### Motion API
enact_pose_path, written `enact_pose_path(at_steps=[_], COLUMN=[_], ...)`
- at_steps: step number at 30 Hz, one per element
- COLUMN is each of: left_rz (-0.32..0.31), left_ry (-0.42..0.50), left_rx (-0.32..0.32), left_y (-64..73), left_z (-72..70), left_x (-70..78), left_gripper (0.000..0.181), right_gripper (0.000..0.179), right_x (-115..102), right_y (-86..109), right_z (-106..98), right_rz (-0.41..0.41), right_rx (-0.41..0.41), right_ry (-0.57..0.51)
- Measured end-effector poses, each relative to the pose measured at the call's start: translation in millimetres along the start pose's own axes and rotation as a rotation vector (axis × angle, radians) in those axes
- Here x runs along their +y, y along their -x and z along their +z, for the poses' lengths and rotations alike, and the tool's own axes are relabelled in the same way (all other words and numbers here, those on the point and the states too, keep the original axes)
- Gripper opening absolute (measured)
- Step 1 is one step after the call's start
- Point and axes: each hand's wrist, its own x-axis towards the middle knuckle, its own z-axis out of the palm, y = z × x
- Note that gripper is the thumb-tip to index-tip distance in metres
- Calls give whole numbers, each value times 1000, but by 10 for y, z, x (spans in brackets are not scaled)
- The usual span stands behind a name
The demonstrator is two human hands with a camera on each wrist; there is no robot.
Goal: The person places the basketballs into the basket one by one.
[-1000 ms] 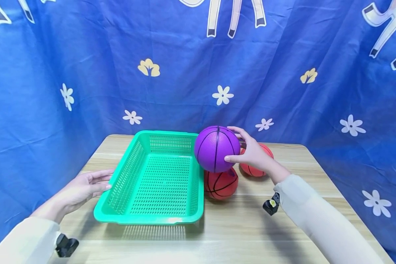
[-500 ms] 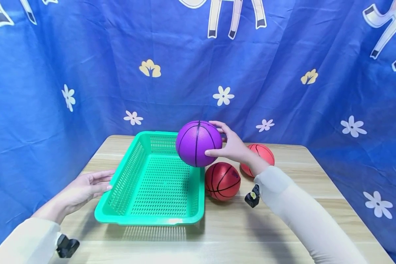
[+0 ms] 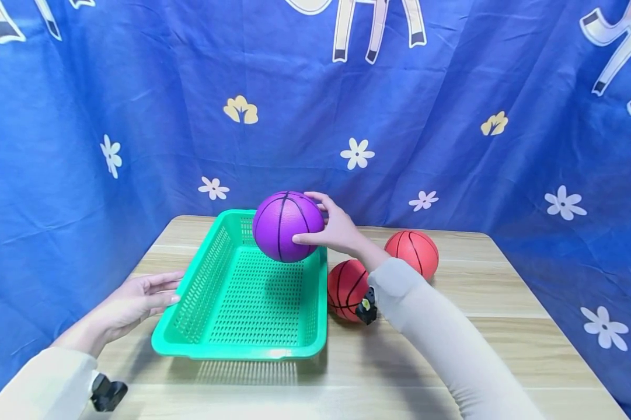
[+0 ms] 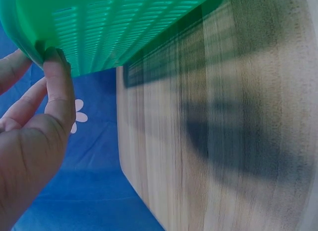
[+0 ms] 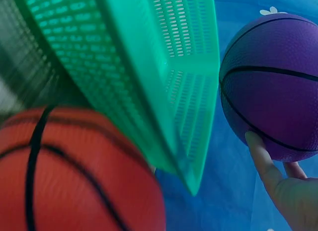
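A small purple basketball [image 3: 286, 227] is in my right hand [image 3: 336, 230], which grips its right side with thumb and fingers. Hand and ball are raised over the back right part of a green plastic basket [image 3: 241, 352]. In the right wrist view the thumb presses the purple ball [image 5: 273, 92] from below. My left hand [image 3: 131, 303] touches the basket's left rim, its fingers fairly straight. The left wrist view has those fingertips [image 4: 57, 67] against the underside of the rim. Just right of the basket sits a red basketball [image 3: 345, 291], partly hidden by the right wrist camera.
Another red basketball [image 3: 414, 252] stands farther back on the wooden table [image 3: 483, 291], partly behind the right forearm. A blue patterned curtain [image 3: 294, 116] surrounds the table at the back and sides.
My right hand has carried the purple basketball leftward, from above the nearer red ball to over the basket. The left hand and the basket have stayed in place.
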Motion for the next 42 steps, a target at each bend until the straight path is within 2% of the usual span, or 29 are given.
enact_pose_path(at_steps=[8,15,20,30,42], left_rz=[-2,-6,-4,-3,3], left_ry=[-2,-8,-4,-8,2], left_rx=[-11,0,-1,-1,-2], left_y=[0,8,4,2,10], left_z=[0,3,2,-5,-10], left_x=[-7,-15,-15,-16,-1], left_gripper=[70,70,70,70,69], right_gripper=[85,89,89,92,92], right_x=[-67,-93,-59,45,162], right_y=[-201,-317,-369,-476,-496], right_z=[290,513,633,870,1077], right_rz=[25,40,63,148,231], right_rx=[9,3,11,58,39], right_ry=[80,85,80,135,201])
